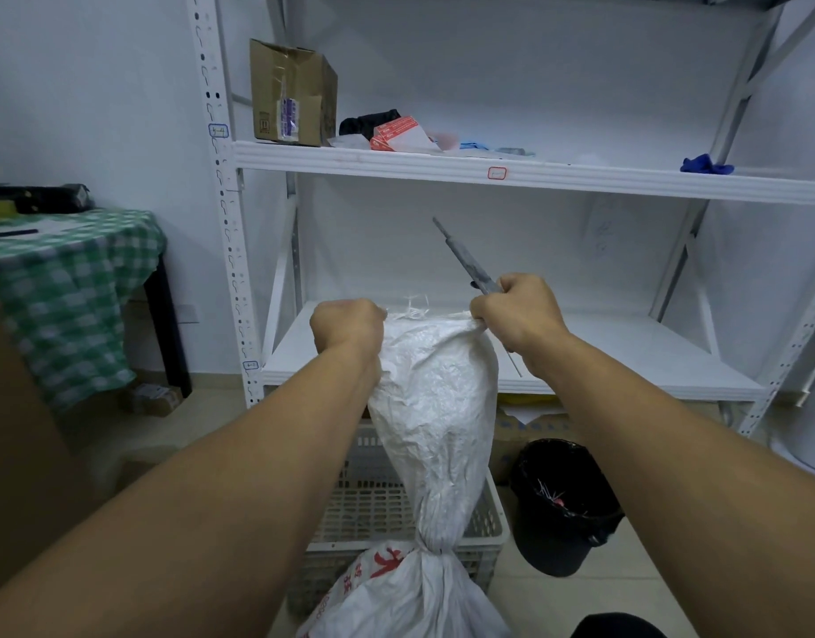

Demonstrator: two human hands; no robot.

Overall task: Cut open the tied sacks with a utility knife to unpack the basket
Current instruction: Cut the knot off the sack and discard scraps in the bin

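A white rack (511,172) fills the wall, its lower shelf bare. Before it the sack (437,407) hangs over the basket (373,504), knotted low. The left hand (348,326) fists its top edge; the right hand (518,310) pinches the other corner, clenching the knife (460,257), which points up-left.

White sack (435,407) upright, knotted low — over basket (364,504); knife (465,260) prob. extended.

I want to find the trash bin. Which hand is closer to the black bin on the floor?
Right. The right hand grips the sack's top edge and a knife, above the black bin. The left hand grips the sack's other side, farther off.
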